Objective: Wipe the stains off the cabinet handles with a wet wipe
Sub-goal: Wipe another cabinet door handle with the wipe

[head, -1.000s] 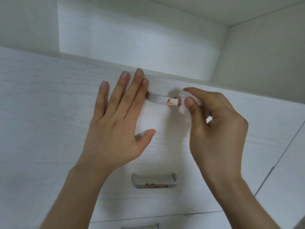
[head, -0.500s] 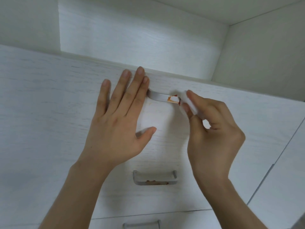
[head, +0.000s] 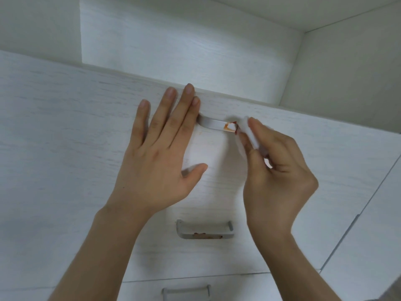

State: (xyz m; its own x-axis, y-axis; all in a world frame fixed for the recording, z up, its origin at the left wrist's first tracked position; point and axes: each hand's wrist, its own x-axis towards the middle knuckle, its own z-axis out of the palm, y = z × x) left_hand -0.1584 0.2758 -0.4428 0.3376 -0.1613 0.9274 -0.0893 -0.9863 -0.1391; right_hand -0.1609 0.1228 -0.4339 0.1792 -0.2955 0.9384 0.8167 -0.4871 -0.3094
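One wipe at upper handle end

A single head-worn wide-angle camera is facing the white drawer fronts from close up; the shelf recess is filling the frame's top, with the left hand and right hand sitting mid-frame.
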